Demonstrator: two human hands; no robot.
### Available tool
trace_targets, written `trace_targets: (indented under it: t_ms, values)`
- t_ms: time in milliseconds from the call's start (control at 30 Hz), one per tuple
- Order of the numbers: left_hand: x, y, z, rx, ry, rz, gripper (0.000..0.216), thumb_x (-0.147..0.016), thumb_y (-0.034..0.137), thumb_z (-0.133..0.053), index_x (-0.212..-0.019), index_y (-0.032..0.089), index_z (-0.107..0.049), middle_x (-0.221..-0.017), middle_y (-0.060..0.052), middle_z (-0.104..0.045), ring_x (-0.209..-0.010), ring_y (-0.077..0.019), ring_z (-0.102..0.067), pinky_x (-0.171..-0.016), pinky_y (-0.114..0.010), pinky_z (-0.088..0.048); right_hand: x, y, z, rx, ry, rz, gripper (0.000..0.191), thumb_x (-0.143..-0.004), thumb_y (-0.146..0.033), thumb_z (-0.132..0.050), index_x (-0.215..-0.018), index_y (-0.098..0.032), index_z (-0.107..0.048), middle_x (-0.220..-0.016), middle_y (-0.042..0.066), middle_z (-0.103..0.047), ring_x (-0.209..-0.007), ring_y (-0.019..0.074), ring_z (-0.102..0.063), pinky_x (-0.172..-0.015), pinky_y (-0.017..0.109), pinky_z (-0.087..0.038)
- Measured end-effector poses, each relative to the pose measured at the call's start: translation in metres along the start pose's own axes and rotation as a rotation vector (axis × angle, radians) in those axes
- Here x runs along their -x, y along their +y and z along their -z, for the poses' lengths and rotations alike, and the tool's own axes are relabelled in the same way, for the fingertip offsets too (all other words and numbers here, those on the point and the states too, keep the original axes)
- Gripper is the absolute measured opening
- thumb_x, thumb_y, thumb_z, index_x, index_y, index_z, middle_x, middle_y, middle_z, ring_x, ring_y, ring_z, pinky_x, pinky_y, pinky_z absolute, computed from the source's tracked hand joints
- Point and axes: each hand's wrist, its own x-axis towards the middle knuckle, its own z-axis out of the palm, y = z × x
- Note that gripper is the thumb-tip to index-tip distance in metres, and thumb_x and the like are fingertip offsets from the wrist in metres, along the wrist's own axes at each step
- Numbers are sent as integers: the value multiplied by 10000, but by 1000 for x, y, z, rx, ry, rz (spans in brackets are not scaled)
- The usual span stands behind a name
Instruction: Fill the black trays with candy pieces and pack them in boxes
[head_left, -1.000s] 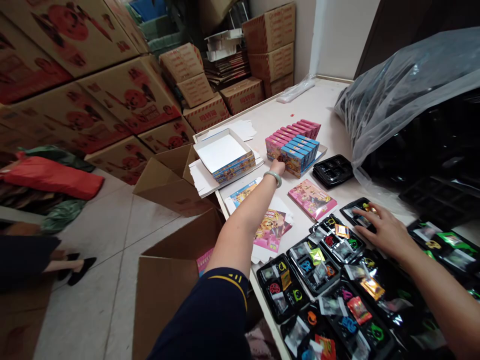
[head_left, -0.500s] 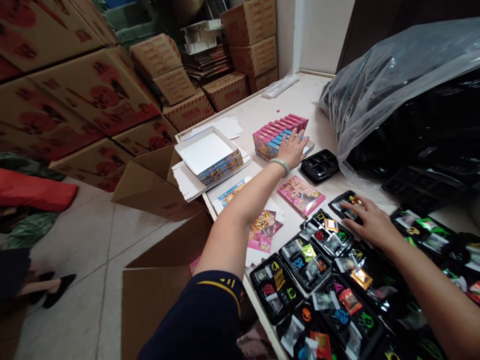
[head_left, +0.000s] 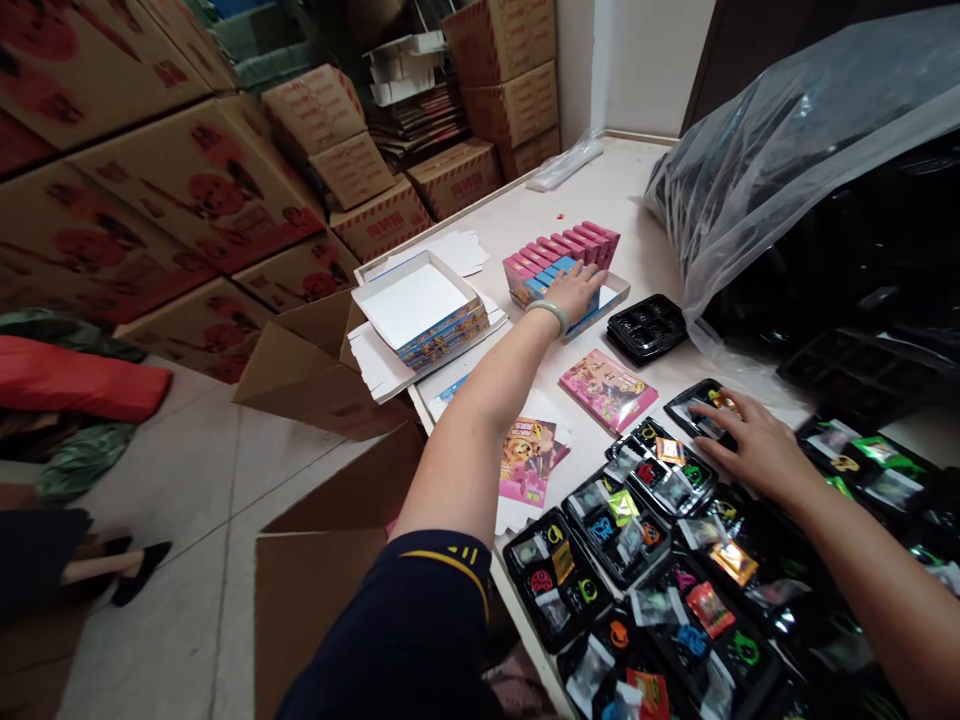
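My left hand (head_left: 574,295), with a bangle on its wrist, lies with its fingers stretched out over blue boxes (head_left: 551,275) standing upright in a row. Pink boxes (head_left: 574,243) stand behind them, and both rows sit in a shallow display box (head_left: 615,292) whose white inside shows at the right end. My right hand (head_left: 750,440) has its fingers apart at a black plastic tray (head_left: 694,405) holding small wrapped pieces. Whether its fingertips touch the tray, I cannot tell. Between the hands lies a flat pink box (head_left: 606,388).
Filled black trays (head_left: 619,525) cover the near right of the table. Stacked black trays (head_left: 646,328) stand beside a large clear bag (head_left: 697,230). Shallow boxes (head_left: 420,305) are piled at the left edge. Open cartons (head_left: 330,500) stand below; a person's foot (head_left: 142,570) shows on the floor.
My left hand has shifted a little left along the boxes, and more of the display box's white inside shows beside it. My right hand stays at the same tray.
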Motion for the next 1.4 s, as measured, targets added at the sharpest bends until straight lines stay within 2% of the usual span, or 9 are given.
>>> trace_targets:
  t_ms: [200, 367, 633, 1000, 1100, 1167, 1267, 1333, 1400]
  values:
    - [14, -37, 10, -22, -15, 17, 598, -853, 106, -424, -1446, 168, -389, -1532, -121, -339, -1427, -329, -263, -1157, -528, -261, -2, -5, 4, -8, -9, -25, 438, -889, -460, -483, -1305, -356, -573, -1452, 109, -420, -1316, 357, -427, -1001, 567, -418]
    - [20, -52, 13, -71, -10, 51, 573, -873, 161, -431, -1444, 176, -391, -1522, -115, -355, -1405, -333, -298, -1140, -521, -283, -4, -11, 10, -35, -21, -37, 440, -878, -442, -510, -1303, -354, -576, -1474, 112, -407, -1334, 364, -403, -1009, 574, -395]
    - [23, -51, 19, -113, -85, 56, 636, -901, 219, -434, -1513, 230, -260, -1585, -73, -245, -1436, -343, -229, -1140, -555, -255, -5, -14, 13, -58, -21, -53, 438, -862, -429, -531, -1290, -359, -587, -1482, 94, -410, -1343, 359, -390, -1023, 568, -377]
    - [25, -46, 29, -109, -66, 49, 633, -894, 275, -490, -1497, 226, -303, -1590, -75, -233, -1449, -357, -198, -1156, -567, -211, -6, -15, 16, -52, -59, -48, 448, -874, -412, -536, -1316, -346, -574, -1481, 120, -405, -1354, 368, -380, -1028, 580, -375]
    - [21, -26, 29, -63, 10, -4, 626, -890, 249, -497, -1486, 180, -321, -1572, -108, -270, -1437, -315, -241, -1182, -505, -192, -6, -15, 16, -52, -61, -57, 448, -874, -413, -538, -1316, -346, -573, -1479, 121, -405, -1357, 365, -377, -1033, 578, -371]
    - [18, 1, 24, -2, 33, -57, 633, -891, 272, -510, -1482, 150, -319, -1536, -142, -328, -1405, -282, -307, -1183, -437, -221, -6, -15, 16, -54, -59, -56, 448, -876, -415, -538, -1318, -348, -572, -1483, 120, -401, -1359, 366, -375, -1031, 579, -373]
    - [15, 53, 8, 103, -95, -75, 780, -844, 402, -601, -1506, 172, -258, -1527, -165, -323, -1403, -320, -307, -1160, -444, -275, -5, -15, 16, -56, -58, -50, 447, -878, -416, -534, -1318, -346, -571, -1488, 119, -396, -1357, 371, -375, -1026, 583, -377]
    - [11, 82, -7, 144, -204, 3, 924, -772, 496, -668, -1524, 243, -196, -1584, -153, -193, -1434, -412, -203, -1122, -546, -303, -5, -14, 16, -54, -57, -50, 446, -880, -412, -532, -1318, -342, -570, -1486, 121, -399, -1355, 371, -378, -1025, 584, -377]
    - [7, 100, -20, 163, -271, 98, 993, -730, 509, -701, -1530, 283, -159, -1612, -135, -75, -1437, -479, -115, -1082, -607, -327, -5, -15, 17, -51, -60, -53, 449, -883, -413, -531, -1325, -337, -565, -1485, 129, -397, -1355, 368, -379, -1026, 579, -377]
